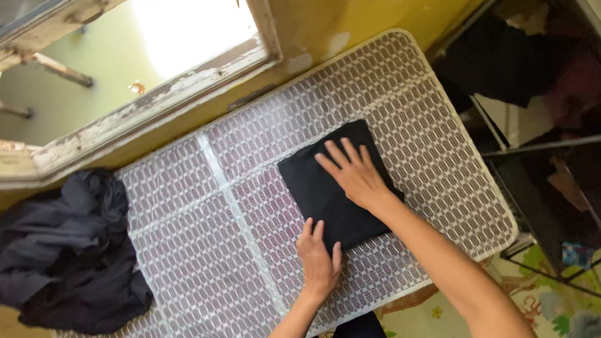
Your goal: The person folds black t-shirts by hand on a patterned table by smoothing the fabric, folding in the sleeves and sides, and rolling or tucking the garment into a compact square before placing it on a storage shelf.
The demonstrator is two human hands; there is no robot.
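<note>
Folded garment: a black cloth (335,184) folded into a flat, roughly square pad, lying on the right half of the tabletop (203,261), turned a little out of line with the table edges.
Right hand: the right hand (352,173) lies palm down on top of the folded cloth, fingers spread wide and pointing toward the window; it presses flat and grips nothing.
Left hand: the left hand (318,259) rests flat at the near edge of the cloth, fingertips touching or just overlapping its border, palm on the tabletop; fingers together and extended, holding nothing.
Cloth relative to hands: under the right hand, just beyond the left one.
Tabletop: covered with a white lattice-patterned sheet over a dark ground, with a pale stripe running across it.
Loose pile: a heap of dark, crumpled clothes (64,250) sits at the left end of the tabletop, well apart from both hands.
Window: an open window (155,94) with peeling paint, just beyond the far edge.
</note>
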